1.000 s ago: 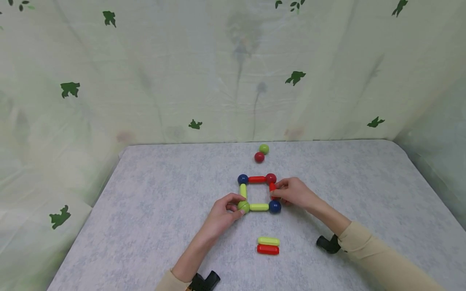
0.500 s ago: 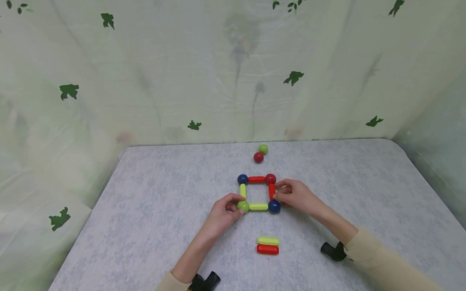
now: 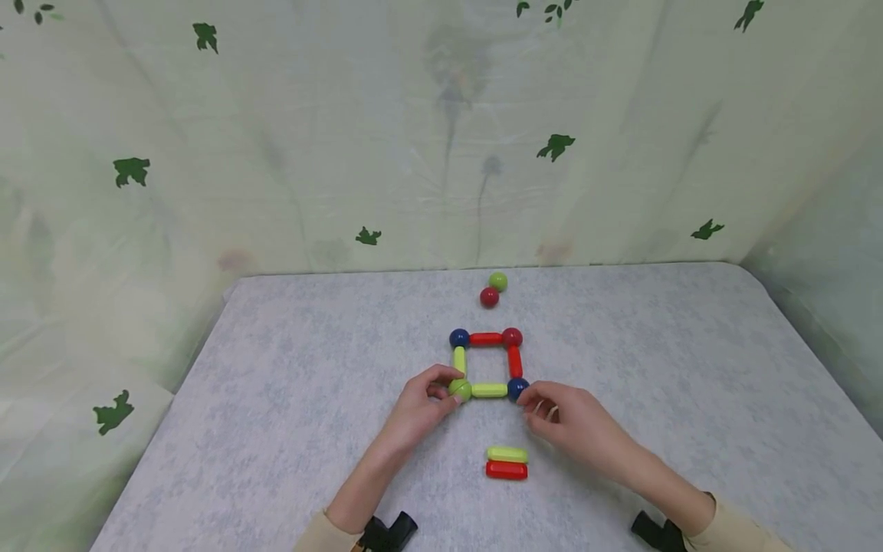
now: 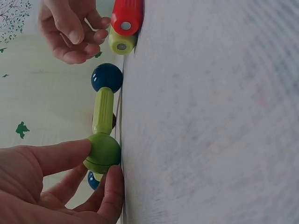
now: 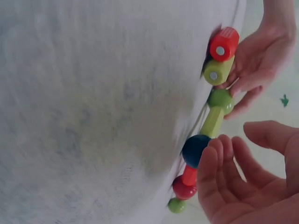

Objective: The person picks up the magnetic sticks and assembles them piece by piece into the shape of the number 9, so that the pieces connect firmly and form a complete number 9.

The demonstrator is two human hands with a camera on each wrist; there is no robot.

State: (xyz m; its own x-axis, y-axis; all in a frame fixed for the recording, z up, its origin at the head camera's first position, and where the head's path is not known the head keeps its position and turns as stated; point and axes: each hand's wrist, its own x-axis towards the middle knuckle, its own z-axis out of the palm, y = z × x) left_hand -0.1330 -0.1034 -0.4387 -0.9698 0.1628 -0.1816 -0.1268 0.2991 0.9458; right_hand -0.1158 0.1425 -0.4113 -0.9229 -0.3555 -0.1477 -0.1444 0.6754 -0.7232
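Pinched in the left hand (image 3: 422, 402), a glossy green ball (image 3: 461, 389) makes the near-left corner of a square (image 3: 486, 338): four corner balls (image 3: 512, 337), four ridged rods (image 3: 489, 391), flat on the mottled table (image 3: 331, 345). Beside the near-right blue ball (image 3: 517, 389), the right hand (image 3: 578, 420) curves loosely, thumb apart. Two loose rods (image 3: 507, 469) lie nearer, two loose balls (image 3: 489, 297) beyond.

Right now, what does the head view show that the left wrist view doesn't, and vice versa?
Only the head view shows the beige sleeves and the far green ball. Only the left wrist view shows silver discs on the ends of two loose rods. Both show those rods, the left hand pinching the near green ball, and the right hand.
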